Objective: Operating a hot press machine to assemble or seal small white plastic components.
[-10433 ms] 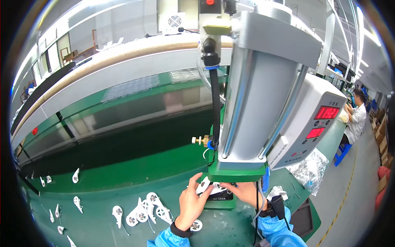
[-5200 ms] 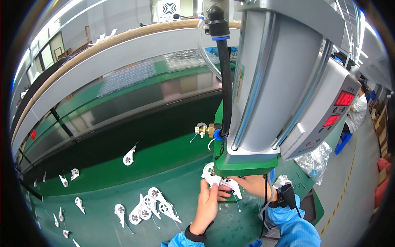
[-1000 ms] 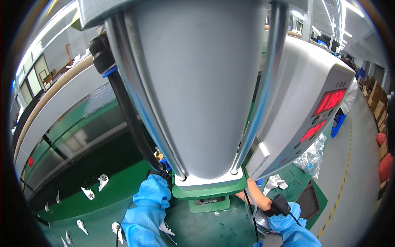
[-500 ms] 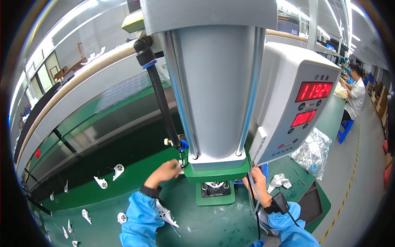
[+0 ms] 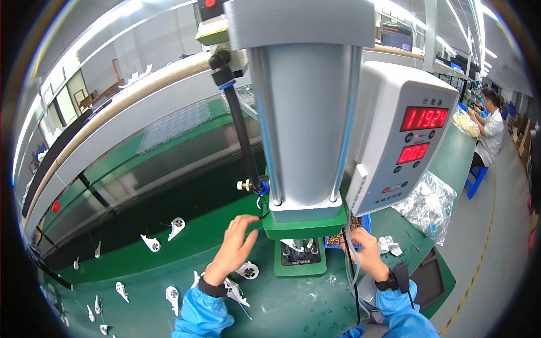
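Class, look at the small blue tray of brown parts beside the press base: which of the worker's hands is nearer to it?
Right. The right hand lies just below the blue tray; the left hand is across the green press base, farther off.

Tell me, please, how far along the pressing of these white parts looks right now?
Done: white parts lie apart on the green belt. In hand: one part sits in the press fixture, left hand open beside it, right hand at the blue tray. Left: white parts beside the left wrist.
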